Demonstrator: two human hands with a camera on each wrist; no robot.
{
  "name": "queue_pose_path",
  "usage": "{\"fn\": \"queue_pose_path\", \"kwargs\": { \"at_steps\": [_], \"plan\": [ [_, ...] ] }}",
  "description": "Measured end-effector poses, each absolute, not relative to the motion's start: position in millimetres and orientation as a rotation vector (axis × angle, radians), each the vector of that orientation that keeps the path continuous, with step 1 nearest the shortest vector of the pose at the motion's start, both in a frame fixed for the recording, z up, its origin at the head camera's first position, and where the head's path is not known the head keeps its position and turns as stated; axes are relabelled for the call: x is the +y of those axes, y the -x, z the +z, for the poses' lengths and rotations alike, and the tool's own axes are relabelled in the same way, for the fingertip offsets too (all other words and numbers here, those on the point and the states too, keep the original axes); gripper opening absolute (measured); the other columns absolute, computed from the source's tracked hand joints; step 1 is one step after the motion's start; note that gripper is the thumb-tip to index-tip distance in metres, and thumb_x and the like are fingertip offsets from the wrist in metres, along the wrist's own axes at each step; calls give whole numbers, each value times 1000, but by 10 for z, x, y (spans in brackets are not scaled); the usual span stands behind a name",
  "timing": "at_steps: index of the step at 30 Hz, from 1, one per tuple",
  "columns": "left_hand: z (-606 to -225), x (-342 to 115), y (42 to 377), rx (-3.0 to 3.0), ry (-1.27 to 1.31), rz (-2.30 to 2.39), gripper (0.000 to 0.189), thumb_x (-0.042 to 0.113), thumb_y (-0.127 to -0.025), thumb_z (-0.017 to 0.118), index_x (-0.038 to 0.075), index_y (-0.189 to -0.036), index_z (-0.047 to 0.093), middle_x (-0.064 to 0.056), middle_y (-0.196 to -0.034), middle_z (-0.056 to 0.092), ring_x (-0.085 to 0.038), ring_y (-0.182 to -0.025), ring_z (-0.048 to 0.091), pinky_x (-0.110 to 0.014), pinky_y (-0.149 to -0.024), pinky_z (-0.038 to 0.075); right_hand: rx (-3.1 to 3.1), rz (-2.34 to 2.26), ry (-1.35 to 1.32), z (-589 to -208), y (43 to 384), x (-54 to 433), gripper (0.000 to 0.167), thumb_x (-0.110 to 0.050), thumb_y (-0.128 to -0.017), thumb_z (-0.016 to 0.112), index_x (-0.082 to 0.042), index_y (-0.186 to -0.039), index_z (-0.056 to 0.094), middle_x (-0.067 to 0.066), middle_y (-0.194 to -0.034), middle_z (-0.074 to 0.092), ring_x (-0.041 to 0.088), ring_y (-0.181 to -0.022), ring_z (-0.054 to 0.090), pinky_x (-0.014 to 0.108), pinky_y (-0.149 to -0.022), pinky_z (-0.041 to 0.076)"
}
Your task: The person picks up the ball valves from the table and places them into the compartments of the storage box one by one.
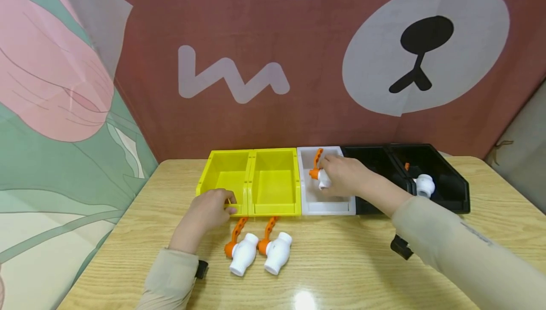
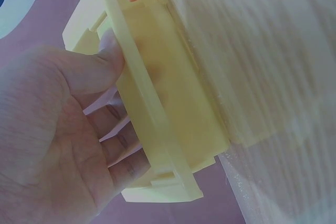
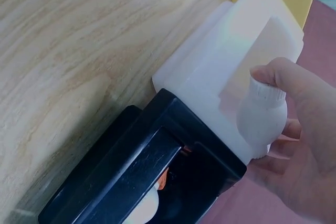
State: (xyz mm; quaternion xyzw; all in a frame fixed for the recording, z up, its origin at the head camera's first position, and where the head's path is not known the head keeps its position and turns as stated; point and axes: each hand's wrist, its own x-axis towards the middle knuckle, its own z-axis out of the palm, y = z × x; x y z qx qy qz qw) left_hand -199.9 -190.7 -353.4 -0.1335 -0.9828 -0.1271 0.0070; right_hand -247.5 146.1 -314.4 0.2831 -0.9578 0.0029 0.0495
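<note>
My right hand (image 1: 343, 175) holds a white plastic ball valve (image 3: 262, 111) with an orange lever handle (image 1: 318, 157), within the outline of the white bin (image 1: 328, 208). In the right wrist view the thumb lies on the valve's ribbed end, with the fingers around its far side. My left hand (image 1: 211, 209) rests at the front lip of the leftmost yellow bin (image 2: 173, 93), its fingertips partly hidden behind the lip. Two more ball valves, a left one (image 1: 244, 253) and a right one (image 1: 278, 252), lie on the table before the yellow bins, orange handles toward them.
A second yellow bin (image 1: 277, 209) stands between the leftmost one and the white bin. To the right are two black bins; the far right one (image 1: 458, 196) contains a white valve (image 1: 424, 185). A printed cloth (image 1: 315, 120) hangs behind the wooden table (image 1: 341, 267).
</note>
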Motion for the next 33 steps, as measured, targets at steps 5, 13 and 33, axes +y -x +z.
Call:
{"fn": "queue_pose_path", "kwargs": {
  "at_steps": [5,13,33],
  "plan": [
    [-3526,-1897,1999,-3080,410,-393,7,20,-88,76,17,-91,71,0,-88,65,-18,-74,56,-40,-67,49,-2967,5,-877,-3165,2542,1432,53,-35,-77,84,-6,-118,64,8,-112,61,22,-88,57,40,-77,54],
    [-3525,-1900,2003,-3073,421,-390,7,19,-88,76,16,-90,71,0,-88,65,-19,-74,56,-40,-68,49,-3049,-18,-870,-3182,2584,1344,56,-36,-78,81,-6,-122,64,7,-116,62,25,-95,58,45,-86,52],
    [-3522,-1907,1996,-3086,414,-414,8,20,-89,76,16,-93,71,0,-90,66,-18,-75,56,-40,-68,50,-3140,-200,-908,-3246,2614,1264,47,-39,-78,82,-12,-115,68,1,-98,63,21,-83,56,45,-84,52]
  ]
}}
